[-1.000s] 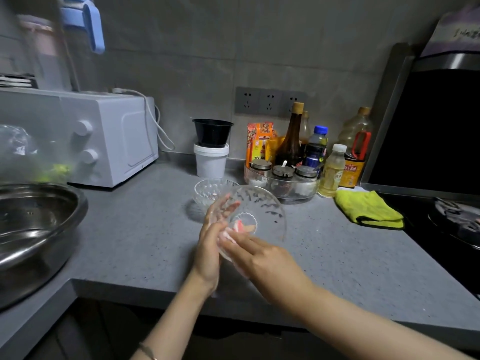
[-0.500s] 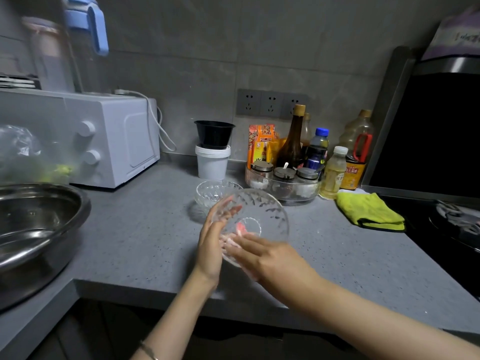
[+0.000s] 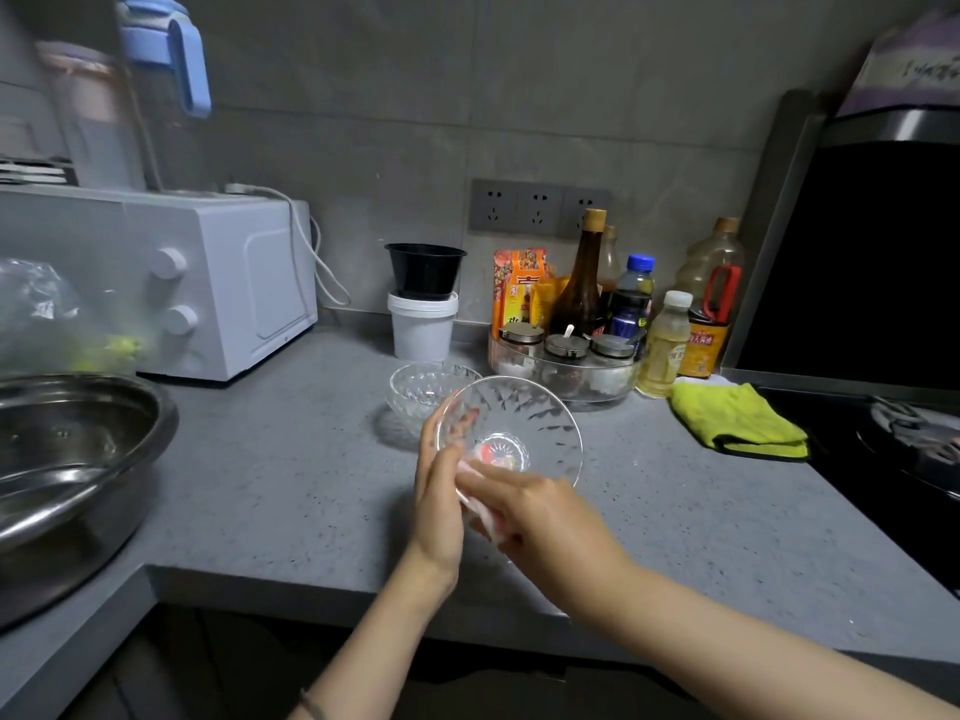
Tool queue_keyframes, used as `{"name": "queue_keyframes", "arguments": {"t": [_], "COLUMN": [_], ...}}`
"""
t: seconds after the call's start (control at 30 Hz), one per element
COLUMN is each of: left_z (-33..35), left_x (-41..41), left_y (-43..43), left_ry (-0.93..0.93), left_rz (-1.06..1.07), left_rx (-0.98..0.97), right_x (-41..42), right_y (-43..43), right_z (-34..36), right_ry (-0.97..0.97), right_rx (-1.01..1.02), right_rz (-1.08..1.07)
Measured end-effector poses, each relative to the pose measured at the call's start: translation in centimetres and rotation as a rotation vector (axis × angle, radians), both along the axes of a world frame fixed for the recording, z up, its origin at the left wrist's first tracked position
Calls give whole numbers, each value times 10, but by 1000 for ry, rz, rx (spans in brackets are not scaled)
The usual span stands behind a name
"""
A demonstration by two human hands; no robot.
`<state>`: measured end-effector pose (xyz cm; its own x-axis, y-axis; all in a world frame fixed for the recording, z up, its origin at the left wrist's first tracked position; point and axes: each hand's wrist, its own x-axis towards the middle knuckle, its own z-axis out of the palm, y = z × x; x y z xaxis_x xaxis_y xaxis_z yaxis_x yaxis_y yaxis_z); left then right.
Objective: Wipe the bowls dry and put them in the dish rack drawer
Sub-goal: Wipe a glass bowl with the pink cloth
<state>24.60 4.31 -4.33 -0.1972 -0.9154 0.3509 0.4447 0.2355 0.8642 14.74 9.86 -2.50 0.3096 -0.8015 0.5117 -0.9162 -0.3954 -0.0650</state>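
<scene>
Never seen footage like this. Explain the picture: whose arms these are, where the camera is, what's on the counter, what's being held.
No machine here: these are a person's two bare arms, filmed by one wide-angle camera worn on the head, looking forward and down. The left hand holds a clear glass bowl tilted above the grey counter; its fingers show through the glass. The right hand presses a small white-and-pink cloth against the bowl's lower edge, wiping it. On the counter behind stands a second glass bowl. Around it: a white oven on the left, a metal basin at the far left, a tray of bottles and jars, and a folded yellow cloth on the right.
</scene>
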Motion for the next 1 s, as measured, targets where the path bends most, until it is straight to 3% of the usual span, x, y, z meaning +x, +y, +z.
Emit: {"name": "queue_keyframes", "arguments": {"t": [0.17,0.27,0.37,0.47,0.6,0.73,0.87,1.0], "left_z": [10,14,17,15,9,5,3,6], "left_x": [23,34,29,27,20,9,7,10], "left_y": [-18,-30,-30,-29,-32,-26,-18,-20], "left_ry": [-121,-392,-514,-472,-328,-222,-190,-136], "left_rz": [-65,-283,-473,-431,-189,-175,-189,-131], "left_rx": [-67,-85,-92,-118,-162,-122,-118,-119], "right_x": [-50,-74,-73,-72,-57,-33,-38,-34], "right_y": [-2,-10,-14,-9,2,9,2,2], "right_z": [18,37,38,28,-1,-12,-8,-3], "right_ry": [738,947,1068,1032,774,493,597,560], "right_rx": [-204,-291,-313,-314,-232,-59,-114,-52], "right_rz": [112,153,154,103,20,100,-37,-164]}}
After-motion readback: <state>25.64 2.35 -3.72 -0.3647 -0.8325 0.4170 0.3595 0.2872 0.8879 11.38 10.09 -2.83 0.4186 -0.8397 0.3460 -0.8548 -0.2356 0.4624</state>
